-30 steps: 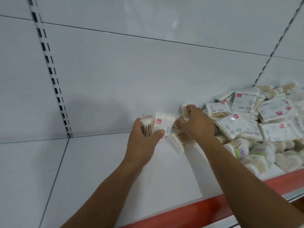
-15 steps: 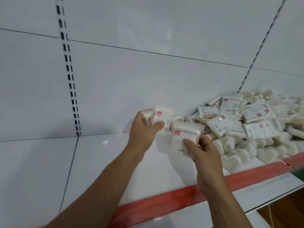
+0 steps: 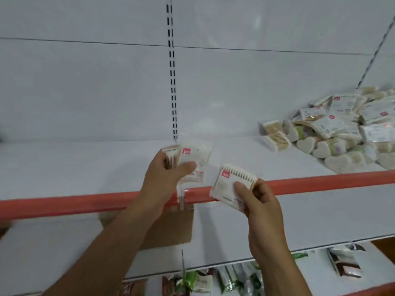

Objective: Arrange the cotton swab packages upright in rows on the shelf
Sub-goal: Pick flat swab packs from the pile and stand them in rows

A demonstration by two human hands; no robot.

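red trim [image 3: 64, 204] runs along the front edge of a white shelf [image 3: 85, 163], where a person's two bare hands hold cotton swab packages near the lip. the left hand [image 3: 166, 178] grips a small stack of packages [image 3: 192, 161], thumb across the front one and fingers curled behind; the stack is raised over the shelf board, just under the foot of a slotted upright [image 3: 172, 82] in the white back panel [image 3: 85, 92]. the right hand [image 3: 260, 201] pinches a single package [image 3: 230, 184] at its lower right side, thumb on the face; the pack is tilted, pink label and row of swab tips uppermost, and it hides a short piece of the red trim. well to the right, a loose pile of packages [image 3: 342, 129] lies heaped against the back panel, flat packs on top and heart-shaped packs [image 3: 305, 145] along its near edge. a brown cardboard piece [image 3: 171, 227] lies on the lower shelf [image 3: 320, 214], partly covered by the left forearm, and green and brown packets [image 3: 230, 278] show blurred beneath that shelf
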